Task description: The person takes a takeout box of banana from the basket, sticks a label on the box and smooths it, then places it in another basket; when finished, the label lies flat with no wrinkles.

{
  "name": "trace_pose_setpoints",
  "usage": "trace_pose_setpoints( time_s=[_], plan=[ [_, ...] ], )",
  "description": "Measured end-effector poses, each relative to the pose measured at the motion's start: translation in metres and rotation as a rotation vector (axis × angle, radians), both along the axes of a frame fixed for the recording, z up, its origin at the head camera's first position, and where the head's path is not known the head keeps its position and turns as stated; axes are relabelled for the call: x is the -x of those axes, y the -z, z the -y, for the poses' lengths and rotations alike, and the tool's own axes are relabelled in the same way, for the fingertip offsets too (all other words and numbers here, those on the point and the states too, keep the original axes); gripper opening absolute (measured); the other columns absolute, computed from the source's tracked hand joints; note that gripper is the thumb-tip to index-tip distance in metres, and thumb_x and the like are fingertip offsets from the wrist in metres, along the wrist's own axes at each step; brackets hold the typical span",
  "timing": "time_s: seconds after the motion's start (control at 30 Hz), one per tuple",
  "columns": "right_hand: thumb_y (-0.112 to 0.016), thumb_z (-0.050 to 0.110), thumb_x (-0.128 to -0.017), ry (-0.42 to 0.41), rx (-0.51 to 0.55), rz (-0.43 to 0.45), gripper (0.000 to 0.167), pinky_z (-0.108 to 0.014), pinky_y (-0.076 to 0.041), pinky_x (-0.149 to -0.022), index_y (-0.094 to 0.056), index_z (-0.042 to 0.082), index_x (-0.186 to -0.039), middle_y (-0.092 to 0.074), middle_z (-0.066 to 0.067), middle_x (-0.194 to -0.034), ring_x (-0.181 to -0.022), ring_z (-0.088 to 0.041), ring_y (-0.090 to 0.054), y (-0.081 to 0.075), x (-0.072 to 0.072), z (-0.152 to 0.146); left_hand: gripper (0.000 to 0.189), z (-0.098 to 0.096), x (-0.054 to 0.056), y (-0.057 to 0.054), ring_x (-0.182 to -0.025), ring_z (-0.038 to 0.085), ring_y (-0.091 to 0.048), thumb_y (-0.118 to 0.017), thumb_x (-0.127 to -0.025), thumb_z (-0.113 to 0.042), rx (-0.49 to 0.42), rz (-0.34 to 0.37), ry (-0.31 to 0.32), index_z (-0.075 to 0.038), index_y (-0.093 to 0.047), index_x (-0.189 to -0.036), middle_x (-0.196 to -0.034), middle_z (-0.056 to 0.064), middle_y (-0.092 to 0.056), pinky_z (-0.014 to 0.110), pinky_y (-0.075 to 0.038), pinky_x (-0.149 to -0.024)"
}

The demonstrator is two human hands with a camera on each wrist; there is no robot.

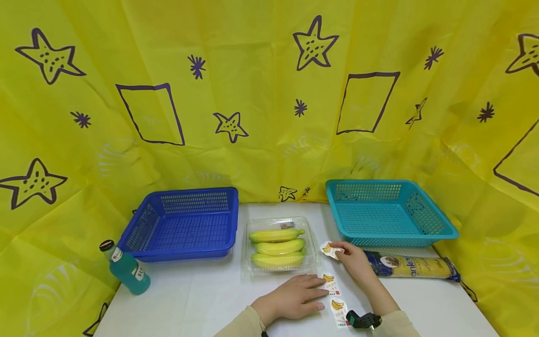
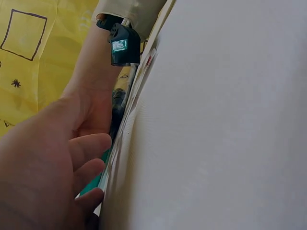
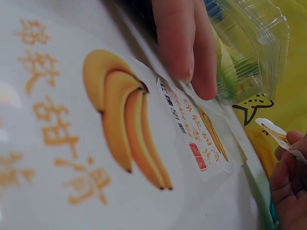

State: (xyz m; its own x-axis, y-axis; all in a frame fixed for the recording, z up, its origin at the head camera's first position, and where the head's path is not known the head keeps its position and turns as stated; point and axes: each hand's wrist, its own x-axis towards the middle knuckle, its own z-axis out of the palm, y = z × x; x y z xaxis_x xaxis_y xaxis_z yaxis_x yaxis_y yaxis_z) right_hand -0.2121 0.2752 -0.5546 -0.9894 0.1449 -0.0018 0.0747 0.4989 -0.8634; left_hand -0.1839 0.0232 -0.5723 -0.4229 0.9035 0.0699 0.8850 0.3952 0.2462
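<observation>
My right hand (image 1: pixel 357 264) pinches a small white label (image 1: pixel 325 248) with a banana picture between thumb and fingers, raised beside the banana box. The right wrist view shows this label (image 3: pixel 270 126) with its edge lifted. My left hand (image 1: pixel 293 296) lies palm down on the table, fingers spread, with fingertips at a second banana label (image 1: pixel 332 286). Nearer the front is a third label (image 1: pixel 338 314), seen large in the right wrist view. A clear plastic box (image 1: pixel 315 243) holds three bananas (image 1: pixel 278 247) behind the left hand. In the left wrist view, the left hand's (image 2: pixel 38 163) fingers are slightly bent.
At the back left stands a blue basket (image 1: pixel 185 255), at the back right a teal basket (image 1: pixel 379 239). A bottle of teal liquid (image 1: pixel 129 275) stands at the left edge. A long yellow and blue packet (image 1: pixel 414 267) lies right of my right hand. Yellow curtain (image 1: pixel 265 93) surrounds the table.
</observation>
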Motion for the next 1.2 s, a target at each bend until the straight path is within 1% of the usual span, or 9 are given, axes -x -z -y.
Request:
trace_pose_setpoints(
  time_s=[0.17, 0.27, 0.37, 0.43, 0.53, 0.67, 0.8, 0.97, 1.2],
  plan=[
    [-0.059, 0.011, -0.095, -0.004, 0.004, 0.007, 0.029, -0.024, -0.040, -0.057, -0.071, 0.012, -0.121, -0.052, -0.005, -0.079, -0.066, -0.011, -0.043, -0.002, -0.001, 0.002, 0.050, 0.009, -0.004, -0.011, -0.149, 0.018, -0.031, -0.027, -0.106, -0.051, -0.027, 0.064, 0.020, -0.030, -0.049, -0.146, -0.158, -0.006, -0.038, 0.033, -0.026, -0.124],
    [-0.060, 0.011, -0.094, -0.013, 0.004, 0.001, 0.031, -0.023, -0.042, -0.061, -0.069, 0.010, -0.124, -0.063, -0.010, -0.093, -0.072, -0.010, -0.047, -0.003, -0.001, 0.002, 0.050, 0.018, -0.007, -0.023, -0.148, 0.014, -0.032, -0.026, -0.107, -0.050, -0.061, 0.118, 0.015, -0.029, -0.051, -0.145, -0.157, -0.007, -0.040, 0.032, -0.029, -0.122],
    [-0.062, 0.012, -0.094, -0.017, 0.007, 0.003, 0.033, -0.022, -0.044, -0.065, -0.068, 0.009, -0.126, -0.067, -0.012, -0.110, -0.078, -0.010, -0.050, -0.003, -0.001, 0.003, 0.048, 0.029, -0.007, -0.039, -0.145, 0.010, -0.036, -0.026, -0.107, -0.048, -0.126, 0.169, -0.008, -0.028, -0.053, -0.143, -0.156, -0.011, -0.041, 0.031, -0.034, -0.119],
    [-0.063, 0.013, -0.094, -0.017, 0.008, 0.008, 0.034, -0.022, -0.045, -0.067, -0.067, 0.009, -0.128, -0.067, -0.014, -0.114, -0.081, -0.010, -0.052, -0.003, 0.000, 0.003, 0.046, 0.038, -0.006, -0.050, -0.143, 0.009, -0.039, -0.029, -0.108, -0.044, -0.188, 0.202, -0.033, -0.026, -0.056, -0.140, -0.154, -0.012, -0.043, 0.031, -0.036, -0.118],
    [-0.065, 0.013, -0.094, -0.019, 0.026, 0.010, 0.036, -0.022, -0.048, -0.067, -0.065, 0.008, -0.130, -0.065, -0.016, -0.121, -0.083, -0.010, -0.053, -0.003, 0.000, 0.004, 0.042, 0.052, -0.002, -0.065, -0.138, 0.011, -0.047, -0.033, -0.108, -0.038, -0.306, 0.210, -0.088, -0.022, -0.061, -0.135, -0.148, -0.010, -0.051, 0.032, -0.040, -0.115],
    [-0.065, 0.012, -0.094, -0.024, 0.058, 0.012, 0.038, -0.021, -0.050, -0.066, -0.064, 0.006, -0.131, -0.065, -0.017, -0.121, -0.081, -0.007, -0.054, -0.003, 0.001, 0.004, 0.035, 0.069, 0.008, -0.076, -0.133, 0.017, -0.053, -0.040, -0.107, -0.028, -0.480, 0.186, -0.198, -0.016, -0.067, -0.127, -0.141, -0.005, -0.058, 0.037, -0.044, -0.112],
    [-0.065, 0.010, -0.094, -0.022, 0.081, 0.010, 0.037, -0.021, -0.052, -0.066, -0.064, 0.005, -0.130, -0.065, -0.018, -0.119, -0.079, -0.005, -0.055, -0.003, 0.001, 0.004, 0.031, 0.085, 0.024, -0.076, -0.135, 0.024, -0.050, -0.044, -0.106, -0.024, -0.608, 0.153, -0.343, -0.013, -0.068, -0.123, -0.141, -0.001, -0.058, 0.047, -0.043, -0.111],
    [-0.063, 0.009, -0.094, -0.030, 0.071, 0.008, 0.036, -0.020, -0.052, -0.070, -0.064, 0.005, -0.130, -0.062, -0.020, -0.132, -0.089, -0.005, -0.056, -0.003, 0.001, 0.004, 0.032, 0.100, 0.038, -0.065, -0.141, 0.034, -0.042, -0.046, -0.106, -0.023, -0.729, 0.196, -0.506, -0.009, -0.067, -0.125, -0.146, 0.004, -0.053, 0.057, -0.037, -0.113],
    [-0.063, 0.010, -0.094, -0.033, 0.067, 0.017, 0.038, -0.020, -0.052, -0.071, -0.063, 0.005, -0.132, -0.058, -0.020, -0.137, -0.093, -0.009, -0.056, -0.004, 0.001, 0.004, 0.034, 0.106, 0.046, -0.054, -0.147, 0.038, -0.031, -0.048, -0.105, -0.025, -0.822, 0.244, -0.633, -0.010, -0.063, -0.131, -0.151, 0.011, -0.047, 0.060, -0.028, -0.118]
  ],
)
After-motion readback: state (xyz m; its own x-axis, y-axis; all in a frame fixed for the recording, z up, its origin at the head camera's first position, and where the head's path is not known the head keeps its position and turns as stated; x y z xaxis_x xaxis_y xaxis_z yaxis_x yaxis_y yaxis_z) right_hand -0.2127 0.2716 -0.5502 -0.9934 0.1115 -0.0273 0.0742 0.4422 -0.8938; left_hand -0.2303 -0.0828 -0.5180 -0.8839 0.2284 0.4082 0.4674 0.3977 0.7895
